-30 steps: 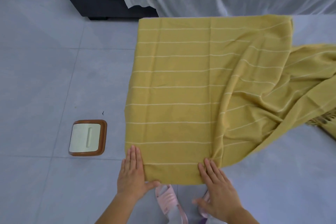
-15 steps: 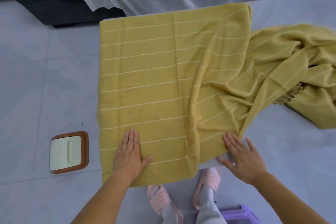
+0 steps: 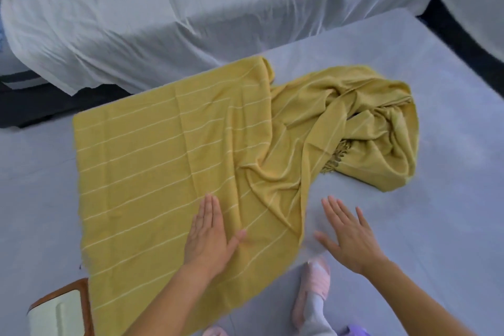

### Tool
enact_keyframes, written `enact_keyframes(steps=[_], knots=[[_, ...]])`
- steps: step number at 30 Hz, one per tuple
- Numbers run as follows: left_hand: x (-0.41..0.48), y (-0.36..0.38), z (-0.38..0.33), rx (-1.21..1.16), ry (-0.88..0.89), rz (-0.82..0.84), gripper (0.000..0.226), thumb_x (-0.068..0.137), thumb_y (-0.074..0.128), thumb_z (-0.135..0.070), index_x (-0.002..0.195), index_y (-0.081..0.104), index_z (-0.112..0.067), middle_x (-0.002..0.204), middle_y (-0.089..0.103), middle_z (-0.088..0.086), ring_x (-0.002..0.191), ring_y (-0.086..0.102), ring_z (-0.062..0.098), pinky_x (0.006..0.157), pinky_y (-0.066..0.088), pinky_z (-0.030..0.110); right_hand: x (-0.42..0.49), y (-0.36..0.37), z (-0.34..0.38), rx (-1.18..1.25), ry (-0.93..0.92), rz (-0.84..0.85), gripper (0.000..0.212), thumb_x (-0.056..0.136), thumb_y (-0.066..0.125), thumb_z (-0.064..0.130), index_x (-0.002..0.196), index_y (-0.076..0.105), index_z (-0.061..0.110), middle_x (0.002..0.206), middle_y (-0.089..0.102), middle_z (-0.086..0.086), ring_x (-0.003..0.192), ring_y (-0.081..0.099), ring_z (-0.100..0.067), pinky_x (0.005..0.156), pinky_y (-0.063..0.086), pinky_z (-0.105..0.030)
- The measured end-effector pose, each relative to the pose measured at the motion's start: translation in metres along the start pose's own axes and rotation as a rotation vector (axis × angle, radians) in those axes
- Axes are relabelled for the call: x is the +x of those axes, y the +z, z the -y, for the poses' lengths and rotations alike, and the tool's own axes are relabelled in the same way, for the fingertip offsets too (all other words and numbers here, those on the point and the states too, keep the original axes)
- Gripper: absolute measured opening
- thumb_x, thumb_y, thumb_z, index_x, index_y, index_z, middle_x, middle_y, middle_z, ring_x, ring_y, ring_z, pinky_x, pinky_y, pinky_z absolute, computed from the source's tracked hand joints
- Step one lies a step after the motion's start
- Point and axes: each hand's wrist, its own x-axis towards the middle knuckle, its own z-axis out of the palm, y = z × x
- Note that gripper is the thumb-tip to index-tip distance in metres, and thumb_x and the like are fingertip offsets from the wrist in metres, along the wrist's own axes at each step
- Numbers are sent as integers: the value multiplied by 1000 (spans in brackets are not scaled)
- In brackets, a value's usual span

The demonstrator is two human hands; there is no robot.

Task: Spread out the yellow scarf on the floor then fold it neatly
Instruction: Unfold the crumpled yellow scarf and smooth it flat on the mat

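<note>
The yellow scarf (image 3: 152, 166) with thin white stripes lies on the grey floor. Its left part is flat; its right part is bunched in a crumpled heap (image 3: 362, 123) with a fringe showing. My left hand (image 3: 210, 234) rests palm down on the flat part near the scarf's front edge, fingers together, thumb out. My right hand (image 3: 349, 234) is flat with fingers spread over the bare floor just right of the scarf's edge, holding nothing.
A sofa under a white cover (image 3: 218, 8) runs along the back, close to the scarf's far edge. A wooden-framed white object (image 3: 62, 311) lies at the lower left. My feet in pink slippers (image 3: 313, 289) stand at the bottom; a purple object (image 3: 351, 331) is at the bottom edge.
My left hand slid right and forward across the flat part of the scarf. My right hand moved right off the scarf's edge onto the floor. The view swung right, showing the crumpled end.
</note>
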Motion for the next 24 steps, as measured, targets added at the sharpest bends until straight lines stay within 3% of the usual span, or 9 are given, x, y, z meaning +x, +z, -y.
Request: enact_keyframes(steps=[7, 11, 16, 20, 24], knots=[[61, -21, -153, 12, 174, 26, 108, 56, -19, -86, 133, -37, -14, 140, -43, 1, 134, -34, 15, 113, -12, 29, 33, -61, -138, 42, 171, -71, 96, 63, -14, 87, 141, -22, 31, 152, -17, 13, 139, -17, -5, 115, -10, -39], [123, -13, -241, 14, 122, 0, 108, 59, -16, -85, 135, -36, -11, 140, -44, 0, 132, -36, 15, 110, -15, 28, 79, -81, -221, 110, 210, -59, 100, 57, -18, 87, 140, -27, 33, 147, -24, 17, 135, -20, 0, 116, -9, -39], [201, -14, -334, -74, 40, -87, 105, 64, -12, -85, 137, -30, -11, 150, -28, 4, 135, -29, 12, 113, -9, 27, 148, -122, -303, 147, 141, -78, 87, 66, -9, 82, 137, -26, 37, 149, -22, 14, 141, -15, -5, 115, -9, -38], [253, -35, -371, -153, 27, -181, 89, 89, 27, -64, 146, -13, -8, 156, -14, 5, 142, -15, 12, 115, -3, 26, 216, -158, -339, 157, 138, -120, 93, 71, -3, 81, 148, -10, 29, 153, -11, 13, 144, -6, -8, 115, -5, -39], [291, -56, -378, -103, 72, -245, 82, 94, 35, -54, 147, -8, -8, 157, -9, 6, 144, -10, 14, 116, -1, 28, 265, -180, -343, 220, 186, -69, 80, 89, 25, 63, 150, -1, 20, 158, 0, 3, 144, 0, -10, 117, -1, -40]])
